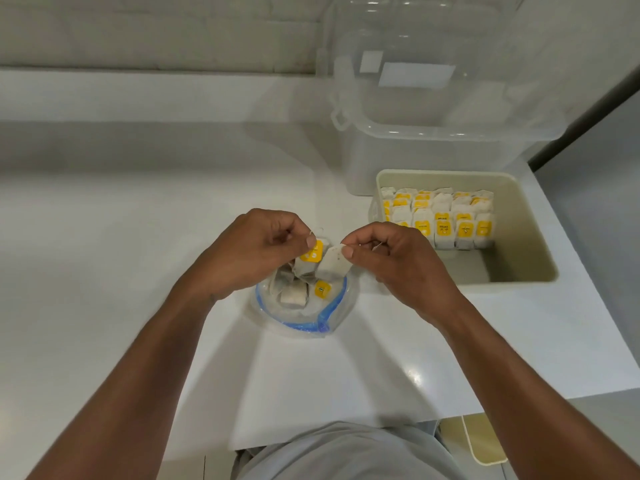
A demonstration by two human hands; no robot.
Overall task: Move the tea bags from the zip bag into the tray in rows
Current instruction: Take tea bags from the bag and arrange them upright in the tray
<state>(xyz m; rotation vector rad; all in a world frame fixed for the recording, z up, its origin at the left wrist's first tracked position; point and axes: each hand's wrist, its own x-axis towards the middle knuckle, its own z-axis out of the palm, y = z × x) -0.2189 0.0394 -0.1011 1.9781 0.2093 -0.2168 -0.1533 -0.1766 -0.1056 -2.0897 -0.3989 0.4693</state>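
While the left hand (254,249) and right hand (401,263) each pinch a tea bag (331,265), they hide the twelve o'clock edge of the zip bag (303,322).

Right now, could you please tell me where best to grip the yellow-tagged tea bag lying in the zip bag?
Probably pinch its yellow tag from above: the zip bag gapes upward, and the tag lies face up on the pile's right side, uncovered.

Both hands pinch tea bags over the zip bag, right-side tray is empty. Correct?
Not empty: head view shows the tray holding rows of tea bags. The left hand and right hand do pinch tea bags over the zip bag.
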